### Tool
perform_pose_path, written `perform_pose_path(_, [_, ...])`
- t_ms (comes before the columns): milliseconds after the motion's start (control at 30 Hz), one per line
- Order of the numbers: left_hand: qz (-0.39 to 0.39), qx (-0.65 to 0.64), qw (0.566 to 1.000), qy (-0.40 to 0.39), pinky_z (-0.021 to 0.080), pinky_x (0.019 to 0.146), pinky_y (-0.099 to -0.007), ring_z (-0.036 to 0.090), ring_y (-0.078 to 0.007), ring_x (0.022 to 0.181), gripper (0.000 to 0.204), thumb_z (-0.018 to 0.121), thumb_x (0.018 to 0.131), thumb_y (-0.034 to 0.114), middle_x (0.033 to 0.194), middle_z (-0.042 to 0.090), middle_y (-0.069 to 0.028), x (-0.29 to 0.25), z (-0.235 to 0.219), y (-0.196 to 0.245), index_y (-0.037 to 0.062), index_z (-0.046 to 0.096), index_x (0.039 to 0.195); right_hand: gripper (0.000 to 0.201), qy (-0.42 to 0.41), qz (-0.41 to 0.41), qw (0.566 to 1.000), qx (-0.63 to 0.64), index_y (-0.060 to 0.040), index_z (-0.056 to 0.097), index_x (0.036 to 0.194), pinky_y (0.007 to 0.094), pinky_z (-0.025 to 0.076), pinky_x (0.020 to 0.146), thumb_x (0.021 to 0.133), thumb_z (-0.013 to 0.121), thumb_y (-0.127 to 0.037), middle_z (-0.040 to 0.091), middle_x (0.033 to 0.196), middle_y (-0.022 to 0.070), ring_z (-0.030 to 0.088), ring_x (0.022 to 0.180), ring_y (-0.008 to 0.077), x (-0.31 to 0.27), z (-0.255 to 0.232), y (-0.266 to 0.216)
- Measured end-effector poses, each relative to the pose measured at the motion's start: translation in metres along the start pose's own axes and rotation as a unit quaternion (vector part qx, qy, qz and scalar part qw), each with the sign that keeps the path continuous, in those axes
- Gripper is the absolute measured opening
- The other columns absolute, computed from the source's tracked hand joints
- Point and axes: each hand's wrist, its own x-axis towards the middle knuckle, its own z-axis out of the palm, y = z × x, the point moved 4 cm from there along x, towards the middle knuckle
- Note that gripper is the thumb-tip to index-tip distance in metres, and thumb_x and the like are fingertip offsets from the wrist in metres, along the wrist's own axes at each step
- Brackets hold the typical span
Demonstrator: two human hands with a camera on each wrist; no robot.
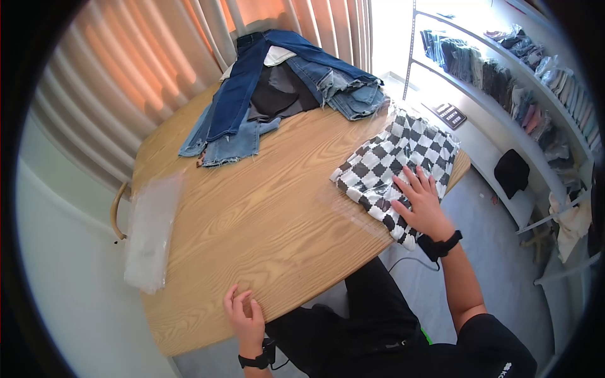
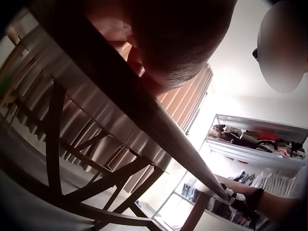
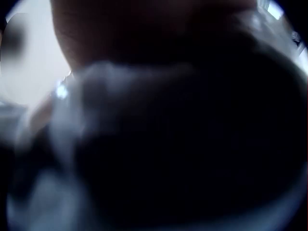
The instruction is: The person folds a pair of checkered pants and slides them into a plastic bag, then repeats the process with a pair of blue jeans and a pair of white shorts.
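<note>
A black-and-white checkered garment [image 1: 397, 160] inside a clear plastic bag lies folded at the right edge of the wooden table [image 1: 265, 214]. My right hand [image 1: 419, 198] presses flat on its near end, fingers spread. My left hand [image 1: 244, 315] rests on the table's near edge with fingers loosely curled, holding nothing. In the left wrist view the hand [image 2: 168, 43] is a dark blur above the table edge [image 2: 144, 115]. The right wrist view is dark and blurred.
A pile of blue jeans and dark clothes [image 1: 283, 88] lies at the table's far side. An empty clear plastic bag [image 1: 150, 230] hangs over the left edge. Shelves with folded clothes [image 1: 504, 82] stand to the right. Curtains [image 1: 126, 69] hang behind.
</note>
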Motion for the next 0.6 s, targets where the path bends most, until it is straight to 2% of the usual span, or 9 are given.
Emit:
perform_pose_path(33, [0.0,-0.003,1.0,0.0,0.04,0.099,-0.042,0.049,-0.0345,0.117,0.017,0.059,0.082,0.003,0.128,0.049,-0.0176,0.001,0.002,-0.001,0.0008,0.061,0.099,0.051,-0.019,0.035,0.999,-0.022,-0.0165,0.051,0.136,0.059,0.011,0.113,0.09,0.056,-0.039,0.035,0.149,0.0141,0.023,0.141,0.0378,-0.001,0.011,0.005])
perform_pose_path(67, [-0.004,-0.002,1.0,0.006,0.041,0.098,-0.0419,0.049,-0.0349,0.117,0.017,0.059,0.081,0.003,0.127,0.049,-0.0179,0.002,0.003,-0.004,0.0007,0.061,0.098,0.051,-0.018,0.036,0.999,-0.024,-0.0165,0.051,0.136,0.059,0.011,0.113,0.09,0.056,-0.039,0.035,0.149,0.0141,0.023,0.141,0.0378,0.001,0.018,0.006])
perform_pose_path(133, [-0.007,-0.005,1.0,0.011,0.041,0.098,-0.0417,0.049,-0.0352,0.116,0.017,0.059,0.081,0.003,0.126,0.05,-0.0181,0.003,0.009,-0.01,0.0005,0.061,0.098,0.058,-0.011,0.113,0.992,-0.061,-0.0162,0.045,0.14,0.0604,0.012,0.112,0.091,0.051,-0.046,0.032,0.151,0.0133,0.021,0.141,0.0375,0.007,0.025,0.009])
perform_pose_path(267, [-0.004,0.02,0.999,0.03,0.042,0.097,-0.0432,0.05,-0.0365,0.114,0.017,0.06,0.08,0.003,0.122,0.053,-0.0184,0.002,0.01,-0.016,0.0,0.061,0.097,0.06,-0.046,0.224,0.971,-0.066,-0.0149,0.042,0.142,0.0622,0.01,0.111,0.092,0.051,-0.046,0.027,0.153,0.016,0.017,0.142,0.0397,0.035,0.038,0.016])
perform_pose_path(333, [-0.001,0.03,0.999,0.035,0.042,0.096,-0.0439,0.05,-0.0367,0.114,0.017,0.06,0.08,0.003,0.121,0.054,-0.0184,0.002,0.005,-0.019,-0.0001,0.061,0.096,0.063,-0.042,0.225,0.973,-0.032,-0.0133,0.041,0.143,0.063,0.01,0.111,0.09,0.054,-0.047,0.024,0.154,0.018,0.015,0.143,0.0408,0.039,0.037,0.025])
perform_pose_path(400, [0.007,0.001,1.0,0.017,0.042,0.096,-0.0446,0.05,-0.0364,0.114,0.017,0.06,0.079,0.003,0.12,0.054,-0.0176,0.0,0.005,-0.022,-0.0004,0.06,0.095,0.066,-0.07,0.153,0.977,0.132,-0.0115,0.042,0.142,0.0595,0.009,0.112,0.087,0.06,-0.045,0.026,0.153,0.0199,0.016,0.143,0.0409,0.038,0.033,0.034])
perform_pose_path(467, [0.01,0.008,1.0,0.019,0.041,0.096,-0.0448,0.051,-0.0363,0.114,0.017,0.061,0.079,0.003,0.12,0.054,-0.0173,-0.001,0.003,-0.018,-0.0004,0.06,0.095,0.06,-0.022,0.11,0.957,0.269,-0.006,0.048,0.135,0.0451,0.022,0.114,0.081,0.069,-0.024,0.035,0.147,0.0215,0.027,0.14,0.0367,0.038,0.007,0.034])
perform_pose_path(533, [0.015,0.012,1.0,0.02,0.041,0.096,-0.045,0.051,-0.0363,0.113,0.017,0.061,0.078,0.004,0.119,0.055,-0.017,0.001,0.003,-0.017,-0.0005,0.06,0.095,0.053,-0.019,0.071,0.959,0.273,-0.0041,0.051,0.129,0.0409,0.028,0.111,0.08,0.068,-0.016,0.042,0.141,0.0179,0.037,0.134,0.0322,0.046,-0.023,0.021])
perform_pose_path(600, [0.02,0.025,0.999,0.041,0.041,0.096,-0.0446,0.053,-0.0354,0.111,0.017,0.062,0.078,0.004,0.115,0.057,-0.0153,0.0,0.005,-0.015,0.0002,0.061,0.095,0.044,-0.05,0.109,0.947,0.299,-0.0038,0.054,0.121,0.0371,0.038,0.104,0.08,0.066,-0.013,0.052,0.126,0.0147,0.048,0.123,0.0275,0.068,-0.049,0.006])
